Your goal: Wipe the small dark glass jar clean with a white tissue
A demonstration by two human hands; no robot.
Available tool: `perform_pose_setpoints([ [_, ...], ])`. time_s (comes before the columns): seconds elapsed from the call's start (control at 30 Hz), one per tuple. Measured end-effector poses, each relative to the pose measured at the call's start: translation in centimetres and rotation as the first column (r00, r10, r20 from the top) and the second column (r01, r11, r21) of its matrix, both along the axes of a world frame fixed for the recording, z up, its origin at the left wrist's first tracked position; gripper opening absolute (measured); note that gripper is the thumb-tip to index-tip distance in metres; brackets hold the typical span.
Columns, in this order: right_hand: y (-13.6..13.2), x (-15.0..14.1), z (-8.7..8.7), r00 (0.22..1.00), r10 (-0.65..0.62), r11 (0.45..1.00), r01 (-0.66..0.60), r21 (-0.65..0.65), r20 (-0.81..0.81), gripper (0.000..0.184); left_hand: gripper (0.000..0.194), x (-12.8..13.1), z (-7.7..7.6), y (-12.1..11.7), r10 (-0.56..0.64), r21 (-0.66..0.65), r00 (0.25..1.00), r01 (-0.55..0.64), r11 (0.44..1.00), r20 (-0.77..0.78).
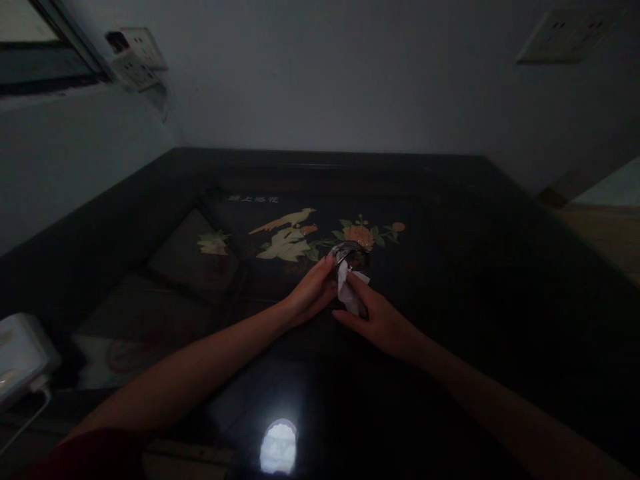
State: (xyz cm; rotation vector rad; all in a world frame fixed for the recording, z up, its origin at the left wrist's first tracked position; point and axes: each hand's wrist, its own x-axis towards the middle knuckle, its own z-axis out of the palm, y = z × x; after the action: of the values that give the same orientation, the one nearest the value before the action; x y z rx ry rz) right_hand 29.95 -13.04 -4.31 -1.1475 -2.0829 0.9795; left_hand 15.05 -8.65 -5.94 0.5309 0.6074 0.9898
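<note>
Over the middle of a dark, glossy table, my left hand [315,290] is closed around the left side of a small shiny dish-like object [354,253]. Its rim looks silvery and its inside dark; the dim light hides its exact kind. A crumpled white tissue [349,293] is pinched in my right hand [377,317] and touches the near side of the object. My right thumb sticks out to the left below the tissue. Parts of the object are hidden behind the tissue and my fingers.
The dark table [450,220] bears a painted bird and flowers and reflects a bright lamp near its front. A white device with a cable [23,357] lies at the left edge. Wall sockets [143,50] are above the back left, with another socket plate [567,33] at upper right.
</note>
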Motion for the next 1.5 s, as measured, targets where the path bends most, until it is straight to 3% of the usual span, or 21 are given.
perform_pose_setpoints([
  [0.17,0.6,0.7,0.1,0.981,0.01,0.979,-0.049,0.199,0.192,0.054,0.034,0.0,-0.2,0.1,-0.028,0.007,1.0,0.028,1.0,0.014],
  [0.3,1.2,1.8,1.7,0.89,0.019,0.938,-0.173,0.3,0.456,0.048,0.034,-0.2,-0.6,0.2,-0.047,0.017,0.999,0.046,0.999,0.028],
  [0.4,1.5,2.2,2.8,0.842,0.002,0.92,-0.212,0.328,0.539,0.047,0.035,-0.4,-0.6,0.2,-0.06,0.024,0.997,0.059,0.998,0.043],
  [0.57,1.8,2.7,3.3,0.873,-0.015,0.927,-0.17,0.334,0.488,0.042,0.037,-0.7,-0.1,-0.2,-0.116,0.106,0.992,0.11,0.988,0.048],
  [0.73,2.1,3.7,3.0,0.934,-0.02,0.939,-0.105,0.328,0.356,0.038,0.042,-0.5,-0.2,-1.0,-0.088,0.25,0.996,0.094,0.964,-0.034],
  [1.03,1.7,3.2,4.7,0.976,0.028,0.986,-0.063,0.156,0.215,0.02,0.035,-0.9,-1.1,-0.5,-0.103,0.345,0.979,0.159,0.925,-0.176],
  [1.27,0.6,2.1,5.1,0.993,0.065,0.994,-0.072,0.079,0.097,0.035,0.046,-0.4,-0.7,-0.7,-0.096,0.23,0.994,0.105,0.968,-0.051],
  [1.37,0.4,1.6,4.6,0.985,0.093,0.989,-0.108,0.097,0.147,0.036,0.046,-0.2,-0.5,-0.6,-0.112,0.146,0.994,0.114,0.983,-0.017],
  [1.5,0.3,1.3,3.5,0.958,0.052,0.968,-0.118,0.22,0.282,0.042,0.04,-0.2,-0.1,-0.4,-0.112,0.041,0.994,0.112,0.993,0.012],
])
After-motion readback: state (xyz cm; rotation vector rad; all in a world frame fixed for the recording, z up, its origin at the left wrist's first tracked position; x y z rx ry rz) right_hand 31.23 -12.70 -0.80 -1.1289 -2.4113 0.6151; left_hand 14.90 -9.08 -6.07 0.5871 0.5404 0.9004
